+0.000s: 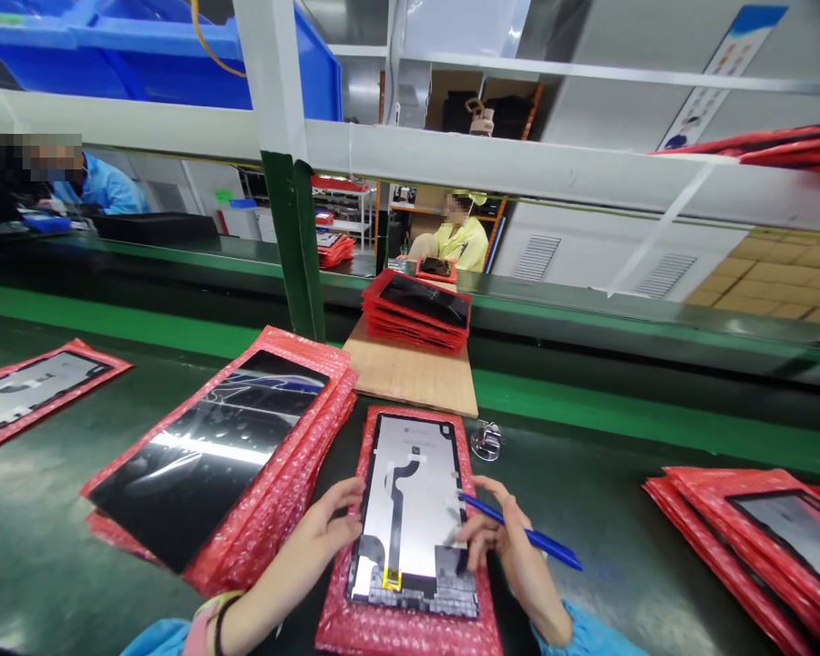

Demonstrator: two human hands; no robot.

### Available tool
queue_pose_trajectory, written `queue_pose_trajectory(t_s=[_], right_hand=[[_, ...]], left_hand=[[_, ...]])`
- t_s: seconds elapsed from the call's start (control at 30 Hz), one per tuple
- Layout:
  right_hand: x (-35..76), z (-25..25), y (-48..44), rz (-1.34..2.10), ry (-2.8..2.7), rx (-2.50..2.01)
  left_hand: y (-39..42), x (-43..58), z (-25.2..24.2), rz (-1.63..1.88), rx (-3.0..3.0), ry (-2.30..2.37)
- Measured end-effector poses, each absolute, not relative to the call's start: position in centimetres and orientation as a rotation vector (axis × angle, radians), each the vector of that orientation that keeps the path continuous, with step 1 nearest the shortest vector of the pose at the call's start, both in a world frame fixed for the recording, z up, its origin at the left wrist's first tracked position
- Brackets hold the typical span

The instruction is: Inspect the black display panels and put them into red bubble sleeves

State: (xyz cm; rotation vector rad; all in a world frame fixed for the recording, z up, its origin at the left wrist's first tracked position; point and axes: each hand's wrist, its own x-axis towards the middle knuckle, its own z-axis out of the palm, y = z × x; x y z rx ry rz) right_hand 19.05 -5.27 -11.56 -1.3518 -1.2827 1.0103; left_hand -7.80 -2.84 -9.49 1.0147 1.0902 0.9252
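"Who holds what?"
"Left hand, loosely open, at the red bubble wrap's edge; right hand, fingers curled, holds a smooth blue pen."
"The flat silvery panel?"
"On that wrap, between them. The far-left panel is cut off."

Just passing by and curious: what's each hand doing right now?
Left hand: open, at the left edge of the red bubble wrap.
Right hand: partly closed, holding a blue pen-like tool.
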Motion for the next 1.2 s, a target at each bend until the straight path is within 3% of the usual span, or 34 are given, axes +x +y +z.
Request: queue_pose_trajectory(t_s=[0.33,0.73,1.2], right_hand=[[16.3,-12.4,-6.3,0.901,-1.327,-1.491],[16.2,-12.8,-6.0,0.824,-1.377,-1.529],[16.5,-12.6,-5.6,1.140,-1.006,-1.280]], left_hand=[[-2.2,-8.0,-8.7,0.920,0.608,0.968],[-1.4,-7.6,-7.5,0.985,0.554,0.996],[-0.2,-4.4,-7.1,0.915,0.633,0.982]])
